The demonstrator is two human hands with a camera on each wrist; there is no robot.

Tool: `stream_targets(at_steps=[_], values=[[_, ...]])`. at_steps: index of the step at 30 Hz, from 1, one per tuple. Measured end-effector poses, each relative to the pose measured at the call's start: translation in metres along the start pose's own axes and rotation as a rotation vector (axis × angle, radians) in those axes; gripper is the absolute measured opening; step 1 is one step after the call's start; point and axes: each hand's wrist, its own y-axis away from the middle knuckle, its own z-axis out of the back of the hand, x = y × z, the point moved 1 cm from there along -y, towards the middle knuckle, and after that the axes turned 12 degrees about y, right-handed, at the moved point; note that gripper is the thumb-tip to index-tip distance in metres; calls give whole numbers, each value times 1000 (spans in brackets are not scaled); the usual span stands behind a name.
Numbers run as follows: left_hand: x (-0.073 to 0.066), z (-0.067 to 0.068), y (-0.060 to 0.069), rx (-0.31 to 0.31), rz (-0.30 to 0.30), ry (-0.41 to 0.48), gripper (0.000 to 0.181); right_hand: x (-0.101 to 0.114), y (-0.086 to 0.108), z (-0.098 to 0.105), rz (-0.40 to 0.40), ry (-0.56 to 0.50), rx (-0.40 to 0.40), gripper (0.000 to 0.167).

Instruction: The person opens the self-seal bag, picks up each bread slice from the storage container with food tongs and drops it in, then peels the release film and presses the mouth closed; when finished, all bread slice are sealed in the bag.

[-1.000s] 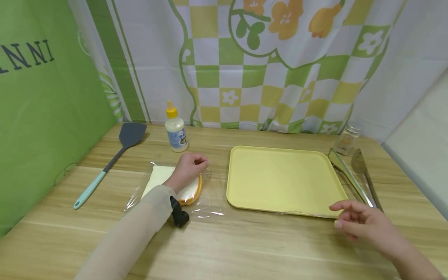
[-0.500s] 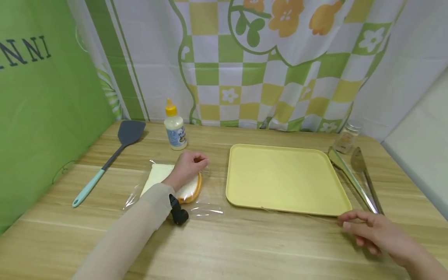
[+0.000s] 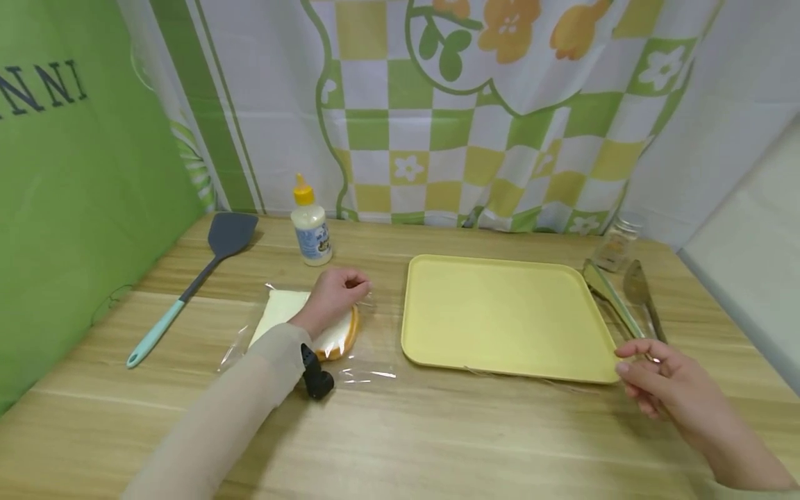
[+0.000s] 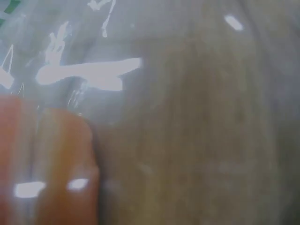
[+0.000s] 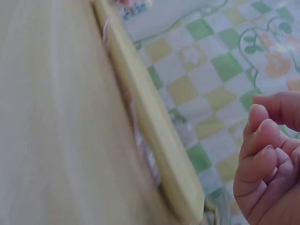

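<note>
My left hand (image 3: 331, 300) hovers over a clear plastic bag (image 3: 369, 378) holding sliced bread (image 3: 340, 340), and its thumb and fingers pinch the bag's film near the right end. In the left wrist view, shiny film and the orange-brown bread crust (image 4: 70, 154) fill the near side. My right hand (image 3: 671, 385) is raised beside the front right corner of a yellow tray (image 3: 506, 319). Its fingers are loosely bent, with nothing seen between them. A thin clear strip (image 3: 531, 377) lies along the tray's front edge; the right wrist view shows it crumpled against the tray's side.
A yellow-capped squeeze bottle (image 3: 312, 232) stands behind the bread. To the left lies a spatula (image 3: 209, 267) with a mint handle. Right of the tray are tongs (image 3: 615, 298), another long metal utensil (image 3: 640, 295) and a glass shaker (image 3: 617, 243). A checkered curtain (image 3: 450, 153) hangs behind.
My right hand moves right, first down to the tray's corner, then up away from it. The thin strip is left along the tray's front edge. My left hand keeps its place.
</note>
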Motion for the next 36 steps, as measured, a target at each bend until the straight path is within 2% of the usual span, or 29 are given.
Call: stream_targets(at_steps=[7,12,17,23,28,32,36], values=[[-9,1,2,-12,-11,24,19,20,-13,-9,137,-78,30,32],[-21,13,4,-18,-30,33,23,29,-23,-15,190,-113,64,34],[-50,31,5,-87,-127,45,24,40,-33,-21,196,-110,63,31],[-91,42,7,-230,-246,61,21,54,-48,-34,224,-109,77,28],[-112,45,9,-323,-281,107,19,67,-60,-53,258,-106,112,26],[-126,45,12,-357,-330,138,20,77,-69,-67,262,-113,141,24],[-140,45,15,-369,-367,181,22,86,-77,-79,260,-121,128,20]])
